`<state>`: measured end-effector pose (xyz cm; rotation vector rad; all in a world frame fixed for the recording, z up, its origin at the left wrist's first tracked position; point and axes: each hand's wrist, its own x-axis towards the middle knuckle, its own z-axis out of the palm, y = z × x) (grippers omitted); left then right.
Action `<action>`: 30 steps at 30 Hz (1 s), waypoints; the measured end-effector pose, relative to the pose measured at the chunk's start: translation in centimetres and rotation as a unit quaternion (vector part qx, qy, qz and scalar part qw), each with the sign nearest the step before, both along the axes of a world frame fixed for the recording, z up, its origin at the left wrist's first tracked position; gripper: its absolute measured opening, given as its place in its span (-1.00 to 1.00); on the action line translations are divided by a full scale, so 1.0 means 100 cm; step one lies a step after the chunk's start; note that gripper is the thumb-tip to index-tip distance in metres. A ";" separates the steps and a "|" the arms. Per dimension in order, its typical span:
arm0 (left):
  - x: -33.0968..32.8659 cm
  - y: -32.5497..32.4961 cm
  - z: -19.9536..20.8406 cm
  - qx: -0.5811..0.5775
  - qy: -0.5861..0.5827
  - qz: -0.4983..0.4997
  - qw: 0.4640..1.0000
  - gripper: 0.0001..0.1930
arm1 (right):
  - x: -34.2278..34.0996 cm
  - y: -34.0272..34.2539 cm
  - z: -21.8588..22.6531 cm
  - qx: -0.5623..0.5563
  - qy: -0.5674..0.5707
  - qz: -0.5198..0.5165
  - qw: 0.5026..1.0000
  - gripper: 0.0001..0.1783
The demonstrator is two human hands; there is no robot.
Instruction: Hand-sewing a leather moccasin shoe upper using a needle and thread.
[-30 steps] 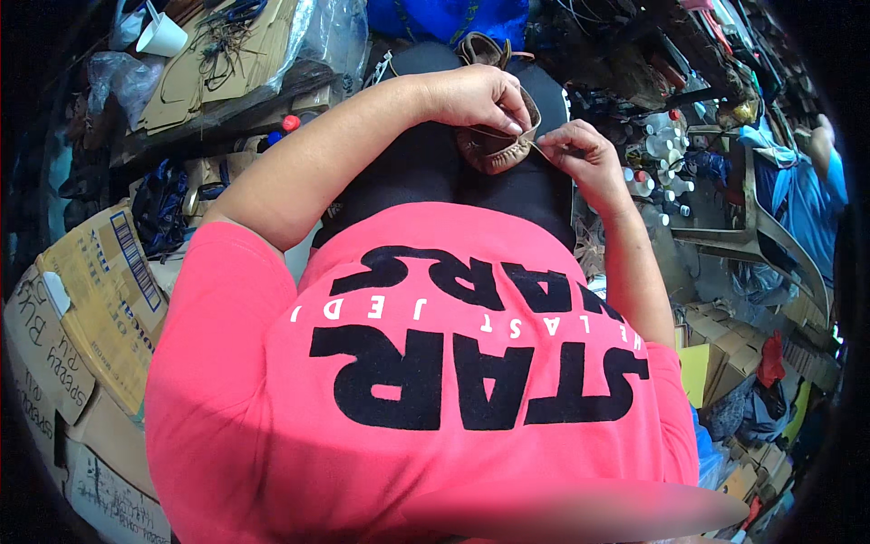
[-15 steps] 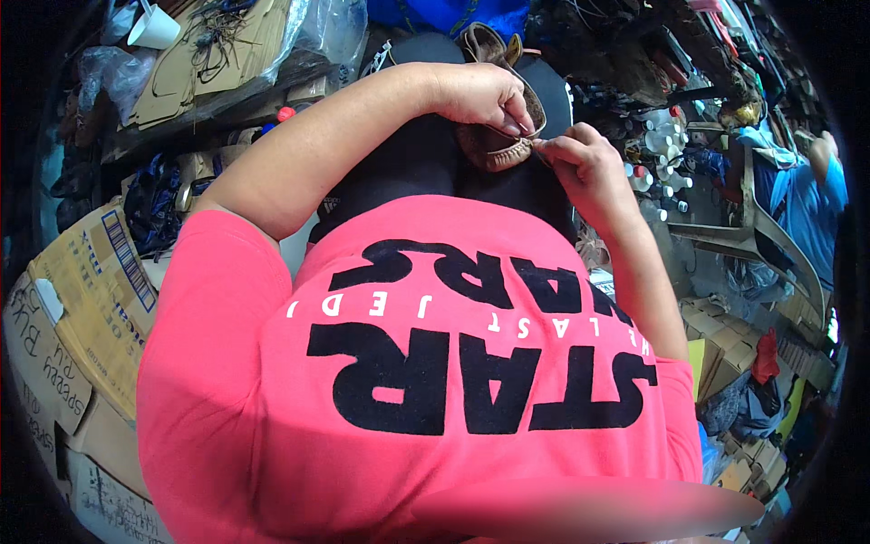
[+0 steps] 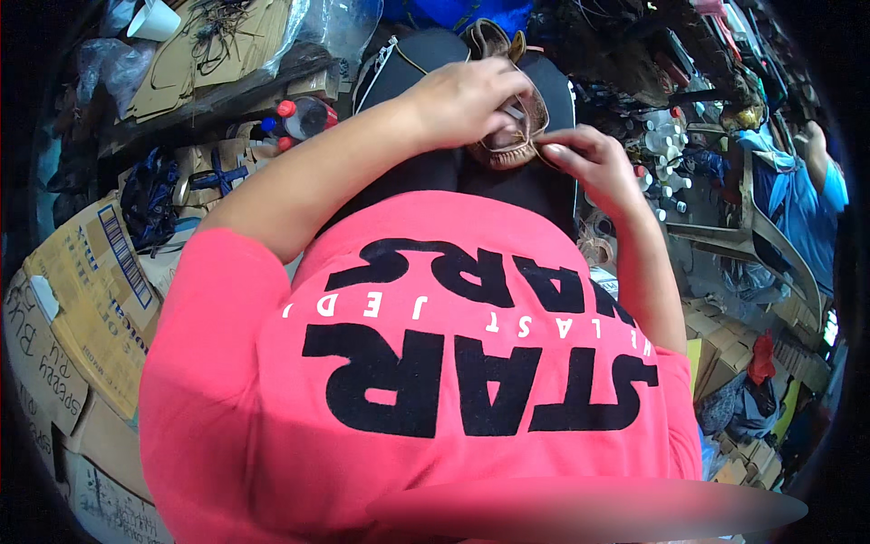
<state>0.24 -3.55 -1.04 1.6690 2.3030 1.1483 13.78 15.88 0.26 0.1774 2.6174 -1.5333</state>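
A brown leather moccasin-style shoe (image 3: 513,159) rests on my dark-trousered lap, its stitched toe toward me. My left hand (image 3: 476,102) is over the shoe's opening, fingers curled and closed. A small pale bit shows by its fingertips, too small to name. At the shoe's right edge my right hand (image 3: 594,163) pinches a thin thread (image 3: 544,154) between thumb and forefinger, beside the toe seam. The inside of the shoe is partly hidden by my left hand.
To the left are cardboard sheets (image 3: 195,68), red-capped bottles (image 3: 306,118) and a printed carton (image 3: 91,290). On the right stand several plastic bottles (image 3: 666,150) and a chair frame (image 3: 757,218). Beyond it is a person in a blue shirt (image 3: 807,204).
My left hand has lifted from the toe seam up and left over the shoe's opening. My right hand has shifted slightly and stays at the shoe's right edge.
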 end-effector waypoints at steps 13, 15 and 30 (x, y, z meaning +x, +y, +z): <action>-0.039 -0.074 0.036 0.274 -0.614 -0.032 0.739 -0.64 | 0.106 0.107 0.006 -0.007 -0.145 -0.166 0.975 -0.72; -0.024 -0.052 0.042 0.357 -0.717 -0.142 0.582 -0.62 | 0.106 0.084 -0.019 0.197 -0.150 -0.130 0.960 -0.67; -0.058 -0.078 0.034 0.221 -0.755 0.077 0.613 -0.52 | 0.149 0.102 -0.040 0.354 -0.061 -0.075 0.930 -0.60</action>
